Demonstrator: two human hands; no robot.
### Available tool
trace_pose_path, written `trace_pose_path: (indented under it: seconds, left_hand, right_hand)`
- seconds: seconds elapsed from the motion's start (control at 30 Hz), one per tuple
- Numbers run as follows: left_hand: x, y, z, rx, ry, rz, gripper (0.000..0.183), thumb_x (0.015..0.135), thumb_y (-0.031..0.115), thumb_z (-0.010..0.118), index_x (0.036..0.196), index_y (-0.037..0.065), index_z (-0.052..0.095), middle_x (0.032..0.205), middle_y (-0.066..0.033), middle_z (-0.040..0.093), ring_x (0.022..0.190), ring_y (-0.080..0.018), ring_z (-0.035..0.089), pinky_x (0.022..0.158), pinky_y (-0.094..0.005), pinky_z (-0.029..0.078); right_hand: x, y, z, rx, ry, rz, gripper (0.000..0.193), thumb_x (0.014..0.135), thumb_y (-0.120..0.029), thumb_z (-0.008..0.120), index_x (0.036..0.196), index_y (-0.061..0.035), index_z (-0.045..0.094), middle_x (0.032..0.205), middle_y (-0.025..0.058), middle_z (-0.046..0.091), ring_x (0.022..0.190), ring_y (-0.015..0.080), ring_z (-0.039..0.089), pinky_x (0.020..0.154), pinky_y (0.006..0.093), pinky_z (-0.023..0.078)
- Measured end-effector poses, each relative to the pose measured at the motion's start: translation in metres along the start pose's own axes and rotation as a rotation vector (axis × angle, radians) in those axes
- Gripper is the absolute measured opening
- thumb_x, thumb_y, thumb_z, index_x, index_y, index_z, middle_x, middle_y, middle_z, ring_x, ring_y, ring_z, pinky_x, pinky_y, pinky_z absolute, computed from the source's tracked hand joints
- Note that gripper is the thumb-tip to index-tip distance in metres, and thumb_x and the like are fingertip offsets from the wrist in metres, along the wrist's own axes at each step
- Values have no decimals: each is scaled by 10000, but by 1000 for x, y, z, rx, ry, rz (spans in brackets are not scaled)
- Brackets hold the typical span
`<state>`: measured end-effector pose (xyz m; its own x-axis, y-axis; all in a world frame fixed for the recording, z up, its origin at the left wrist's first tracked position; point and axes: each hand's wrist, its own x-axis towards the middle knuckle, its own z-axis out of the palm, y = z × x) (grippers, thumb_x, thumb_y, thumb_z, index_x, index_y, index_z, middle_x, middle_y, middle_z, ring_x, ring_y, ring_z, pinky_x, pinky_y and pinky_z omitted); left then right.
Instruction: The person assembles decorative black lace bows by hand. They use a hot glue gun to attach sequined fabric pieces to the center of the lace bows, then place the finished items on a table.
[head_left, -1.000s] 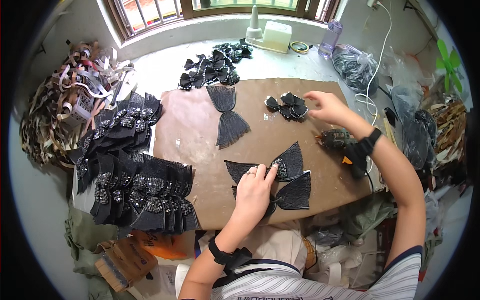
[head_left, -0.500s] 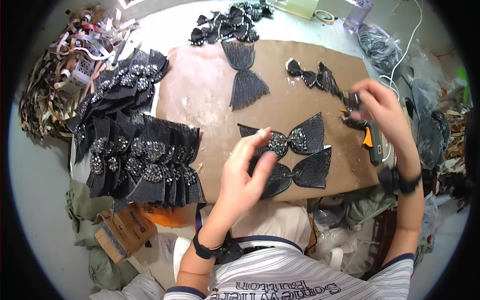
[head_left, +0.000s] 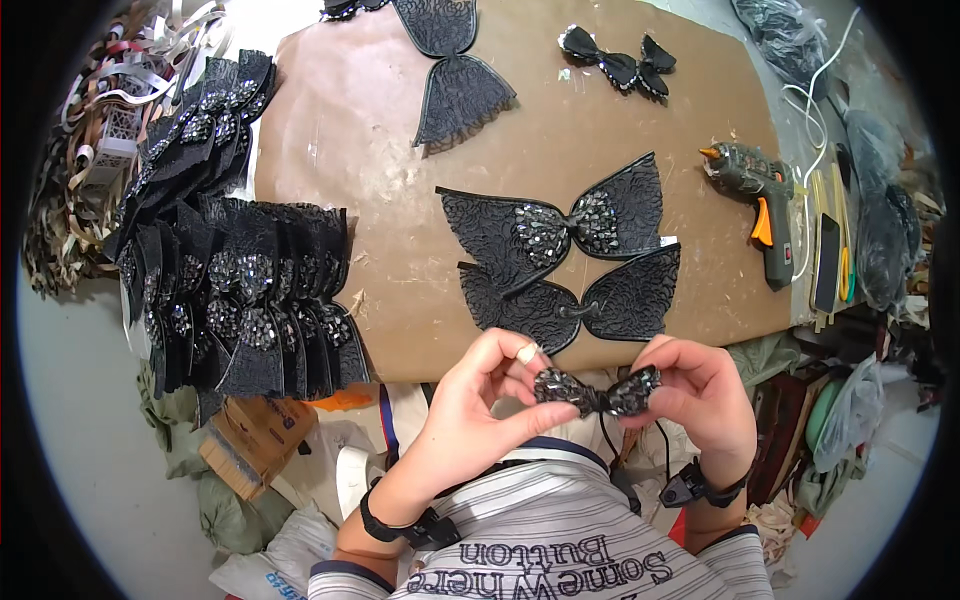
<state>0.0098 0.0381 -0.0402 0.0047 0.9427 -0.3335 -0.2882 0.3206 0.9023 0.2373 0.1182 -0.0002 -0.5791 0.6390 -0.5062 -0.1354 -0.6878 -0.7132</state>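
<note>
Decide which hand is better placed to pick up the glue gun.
Probably the right hand: it is nearer the glue gun, though it and the left hand both hold a beaded bow.

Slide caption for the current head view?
Left hand and right hand hold a small beaded black bow; an orange-triggered glue gun lies at right.

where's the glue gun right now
In the head view, the glue gun lies near the right edge of the brown mat, to the right of the large beaded lace bow.

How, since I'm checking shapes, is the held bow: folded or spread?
Spread: the bow shows beaded halves on either side of its dark middle.
</note>
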Motion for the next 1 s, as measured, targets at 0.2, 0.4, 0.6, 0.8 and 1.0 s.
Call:
trace_pose_path:
  seconds: [0.2,0.4,0.6,0.8,1.0]
  left_hand:
    - [26,2,15,236,281,63,329,775,78,837,931,19,553,780,27,570,649,-20,503,609,-187,469]
    - [43,-15,20,463,418,89,323,784,121,832,924,26,557,717,3,564,588,-46,508,555,-208,475]
    - [45,-10,23,516,451,59,294,794,105,816,906,37,552,670,-5,553,553,-63,523,526,-225,465]
    - [48,-11,20,971,362,192,264,775,112,815,823,53,562,590,-46,507,492,-151,512,476,-283,406]
    - [53,8,18,1101,244,501,243,709,89,806,817,56,591,756,-76,547,684,-256,562,614,-358,452]
  right_hand:
    - [30,7,14,-552,409,-199,244,796,45,762,1025,58,678,854,7,626,722,38,608,626,167,497]
    - [60,24,1,-740,486,-272,267,769,-14,804,1012,31,703,820,0,605,654,1,538,552,160,446]
    - [65,24,12,-784,584,-300,180,780,-38,797,824,21,634,760,26,595,583,60,550,526,215,458]
    - [65,26,8,-1216,568,-460,237,756,-76,793,762,-18,563,689,80,513,547,201,534,511,324,422]
    - [68,26,-1,-1295,518,-559,271,747,-101,782,728,-30,521,693,97,503,613,299,547,535,380,415]
